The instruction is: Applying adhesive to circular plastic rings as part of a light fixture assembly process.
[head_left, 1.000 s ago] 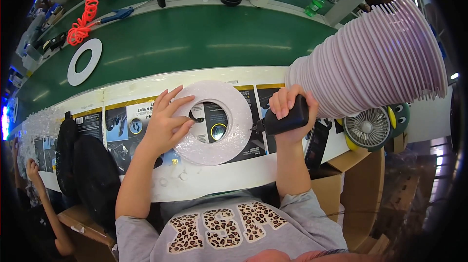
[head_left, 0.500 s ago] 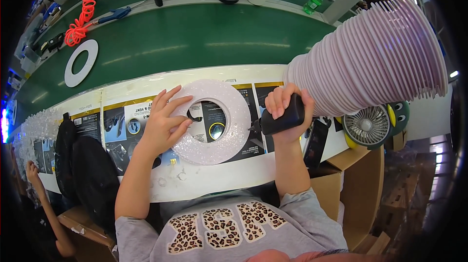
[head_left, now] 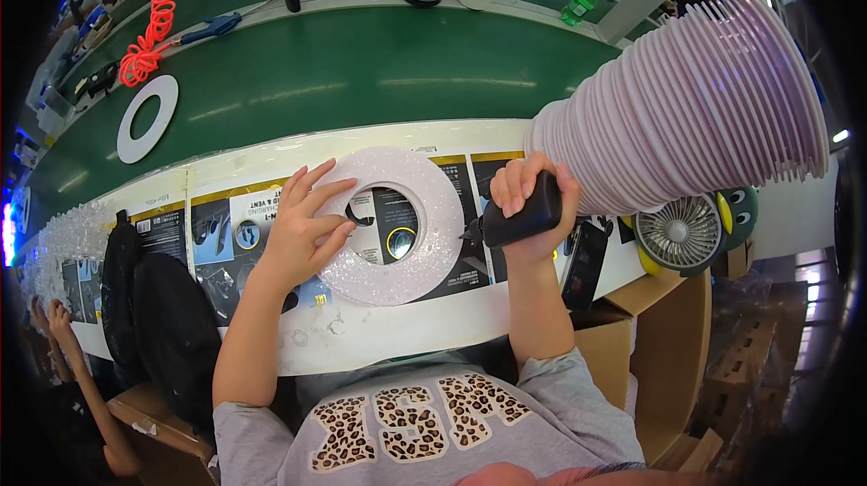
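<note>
A flat, glittery white ring (head_left: 438, 238) lies on the work surface in front of me, with printed packaging showing through its round opening. My left hand (head_left: 305, 228) is at the ring's left side, thumb and forefinger closing on the inner edge while the other fingers stretch over the rim. In my right hand (head_left: 524, 183) is a black squeeze bottle (head_left: 528, 215), tipped sideways. Its narrow dark nozzle points left, close by the ring's right outer edge; whether it touches cannot be made out.
A long stack of white rings (head_left: 668, 107) leans at the right, above a small fan (head_left: 679, 231) and a dark phone (head_left: 587, 265). Another white ring (head_left: 131, 143) lies on the green conveyor belt (head_left: 361, 61). A black bag (head_left: 172, 314) sits left, near a co-worker's hands (head_left: 59, 319).
The lone ring on the green belt has shifted slightly left. A second hand of the co-worker has come into view at the far left. My hands and the bottle are almost still.
</note>
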Motion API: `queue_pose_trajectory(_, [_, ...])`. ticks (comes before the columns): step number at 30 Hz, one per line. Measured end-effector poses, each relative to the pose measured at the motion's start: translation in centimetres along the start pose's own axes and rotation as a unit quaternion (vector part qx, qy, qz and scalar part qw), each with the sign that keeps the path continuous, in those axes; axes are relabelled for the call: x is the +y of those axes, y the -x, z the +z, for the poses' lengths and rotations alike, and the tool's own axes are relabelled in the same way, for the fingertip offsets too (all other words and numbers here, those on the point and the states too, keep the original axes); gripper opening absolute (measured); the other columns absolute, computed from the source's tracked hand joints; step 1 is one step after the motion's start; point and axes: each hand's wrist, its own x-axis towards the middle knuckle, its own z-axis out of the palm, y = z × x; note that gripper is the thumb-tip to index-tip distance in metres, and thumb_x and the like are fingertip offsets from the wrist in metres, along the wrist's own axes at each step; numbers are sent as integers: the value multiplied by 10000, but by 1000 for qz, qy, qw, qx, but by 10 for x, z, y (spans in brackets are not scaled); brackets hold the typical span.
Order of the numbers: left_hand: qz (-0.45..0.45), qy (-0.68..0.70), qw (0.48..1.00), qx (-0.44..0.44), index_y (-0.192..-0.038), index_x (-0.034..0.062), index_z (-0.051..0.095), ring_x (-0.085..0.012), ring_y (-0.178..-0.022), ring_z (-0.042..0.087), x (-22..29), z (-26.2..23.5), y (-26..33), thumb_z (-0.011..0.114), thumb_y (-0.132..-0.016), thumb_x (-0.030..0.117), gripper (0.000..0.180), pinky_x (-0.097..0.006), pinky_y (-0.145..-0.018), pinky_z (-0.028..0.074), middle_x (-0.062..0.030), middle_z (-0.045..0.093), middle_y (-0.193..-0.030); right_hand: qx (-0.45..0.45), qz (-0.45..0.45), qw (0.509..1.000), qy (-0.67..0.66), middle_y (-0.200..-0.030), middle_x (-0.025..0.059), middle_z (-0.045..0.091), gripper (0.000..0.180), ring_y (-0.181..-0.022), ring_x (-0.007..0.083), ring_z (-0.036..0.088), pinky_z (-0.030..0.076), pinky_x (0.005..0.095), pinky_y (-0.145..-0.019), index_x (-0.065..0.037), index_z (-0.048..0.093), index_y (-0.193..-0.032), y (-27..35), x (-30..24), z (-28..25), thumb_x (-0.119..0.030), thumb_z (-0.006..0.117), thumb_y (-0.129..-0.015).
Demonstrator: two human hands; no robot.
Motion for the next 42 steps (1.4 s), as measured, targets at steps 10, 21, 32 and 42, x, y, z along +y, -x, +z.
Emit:
queue_pose_trajectory(10, [-4,-26,999,23,-734,45,701,-328,-1303,400,0,0,0,650,-777,141,117,-517,-1093,252,-83,595,-1220,11,-8,999,-39,-553,42,423,397,-504,140,407,342,270,-542,-76,411,-683,-1,-3,1,-353,309,-949])
queue_pose_trajectory(21, [-17,-31,999,33,-732,35,680,-335,-1302,399,-3,1,0,638,-778,124,109,-527,-1086,259,-90,593,-1218,-9,-9,999,-46,-542,38,423,410,-510,136,415,343,259,-541,-72,414,-685,2,4,3,-371,314,-947])
queue_pose_trajectory(32, [-13,-27,999,39,-725,37,676,-333,-1298,405,-4,2,0,644,-773,124,104,-526,-1082,263,-88,599,-1207,-1,-17,999,-33,-542,40,417,419,-507,133,407,350,253,-544,-69,413,-671,3,7,5,-373,326,-946])
queue_pose_trajectory(42, [-11,-28,999,38,-720,35,673,-335,-1294,410,-4,2,0,641,-773,120,105,-526,-1081,266,-90,602,-1202,3,-23,999,-34,-538,47,413,425,-504,136,401,357,252,-530,-63,412,-665,2,8,4,-373,333,-943])
